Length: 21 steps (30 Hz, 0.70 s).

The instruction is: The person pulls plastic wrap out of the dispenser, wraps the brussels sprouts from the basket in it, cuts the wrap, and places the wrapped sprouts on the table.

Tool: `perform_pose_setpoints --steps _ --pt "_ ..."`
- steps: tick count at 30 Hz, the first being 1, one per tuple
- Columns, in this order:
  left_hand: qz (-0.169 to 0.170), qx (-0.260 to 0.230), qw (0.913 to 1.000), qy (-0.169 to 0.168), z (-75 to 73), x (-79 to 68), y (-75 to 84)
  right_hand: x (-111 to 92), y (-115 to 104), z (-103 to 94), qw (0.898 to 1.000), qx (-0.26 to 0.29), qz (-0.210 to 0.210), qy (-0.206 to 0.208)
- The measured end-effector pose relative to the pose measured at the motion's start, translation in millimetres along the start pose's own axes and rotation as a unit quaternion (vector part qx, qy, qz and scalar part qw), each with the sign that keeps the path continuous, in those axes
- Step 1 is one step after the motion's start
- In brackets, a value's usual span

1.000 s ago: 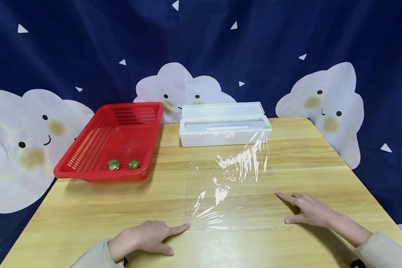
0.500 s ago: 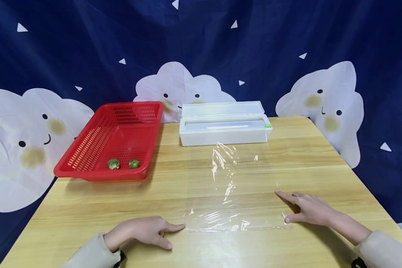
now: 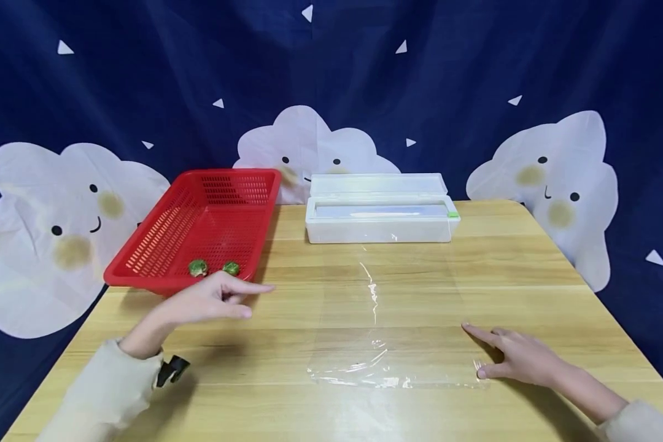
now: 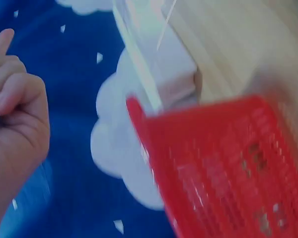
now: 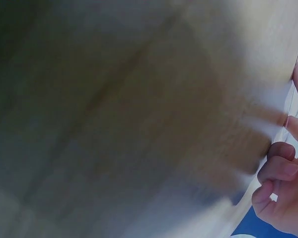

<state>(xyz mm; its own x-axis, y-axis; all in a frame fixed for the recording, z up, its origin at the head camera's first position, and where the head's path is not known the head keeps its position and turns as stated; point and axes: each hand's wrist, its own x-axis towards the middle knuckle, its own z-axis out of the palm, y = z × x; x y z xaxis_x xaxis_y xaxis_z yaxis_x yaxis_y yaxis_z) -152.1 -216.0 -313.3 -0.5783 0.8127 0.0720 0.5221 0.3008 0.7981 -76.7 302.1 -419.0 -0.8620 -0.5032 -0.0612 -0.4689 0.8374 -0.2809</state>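
Head view — clear film (image 3: pixel 389 316) — near corner under thumb of right hand (image 3: pixel 519 357).

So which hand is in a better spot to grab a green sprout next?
Probably the left hand: it's nearer the sprouts in the red basket and holds nothing. The right hand is farther away, at the clear wrap's edge.

Head cam looks forward-down across the bench (image 3: pixel 530 264); left wrist cam's closer, shares the red basket (image 4: pixel 208 153) at 4 o'clock; right wrist's basically skimming wood.
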Motion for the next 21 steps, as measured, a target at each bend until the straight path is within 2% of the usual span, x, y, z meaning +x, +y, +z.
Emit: perform_pose_setpoints --steps 3,6,8,10,13,16,21 --pt "-0.036 0.085 0.9956 -0.014 28.5 9.6 -4.3 0 0 0.4 1.0 0.005 0.002 -0.001" --pt "-0.056 0.193 0.9779 -0.058 66.2 22.1 -15.0 0 -1 0.2 1.0 0.006 0.004 -0.001" --pt "-0.06 0.233 0.9667 -0.088 84.3 29.5 -22.4 0 -1 0.0 1.0 0.006 0.006 -0.003" --pt "-0.06 0.256 0.959 -0.105 95.2 33.5 -28.5 0 -1 0.2 1.0 0.006 0.006 -0.005" --pt "-0.069 0.267 0.9538 -0.12 101.0 35.0 -35.0 1 -1 1.3 1.0 0.012 0.008 -0.011" --pt "-0.085 0.267 0.9516 -0.126 100.7 32.5 -38.7 0 -1 2.6 1.0 0.014 0.007 -0.011" --pt "-0.094 0.232 0.9598 -0.127 97.5 27.0 -41.2 0 -2 0.6 1.0 0.009 0.007 -0.002"
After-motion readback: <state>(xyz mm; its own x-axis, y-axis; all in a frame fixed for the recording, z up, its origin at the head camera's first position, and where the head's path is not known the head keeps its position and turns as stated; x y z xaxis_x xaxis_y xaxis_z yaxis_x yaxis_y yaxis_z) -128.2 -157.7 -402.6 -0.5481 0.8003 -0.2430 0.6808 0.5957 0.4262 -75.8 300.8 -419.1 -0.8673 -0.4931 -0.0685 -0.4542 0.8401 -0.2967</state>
